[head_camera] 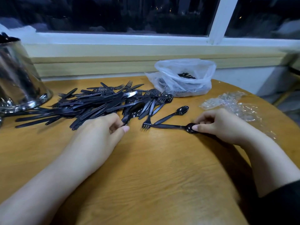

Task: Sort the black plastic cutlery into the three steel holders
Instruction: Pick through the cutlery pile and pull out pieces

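Note:
A heap of black plastic knives, forks and spoons (103, 101) lies across the left and middle of the round wooden table (146, 168). My left hand (100, 132) sits at the heap's near edge and pinches the handle end of a black spoon (135, 110). My right hand (219, 125) pinches the bowl of another black spoon (172, 126) that lies flat, handle pointing left. A third spoon (176, 113) and a fork (147, 122) lie loose between the hands. One steel holder (17, 78) stands at the far left; dark cutlery tips show above its rim.
A clear plastic bag (185, 77) with more black cutlery sits at the back right of the table. Crumpled clear wrappers (232, 103) lie at the right edge. A window sill and a dark window run behind the table.

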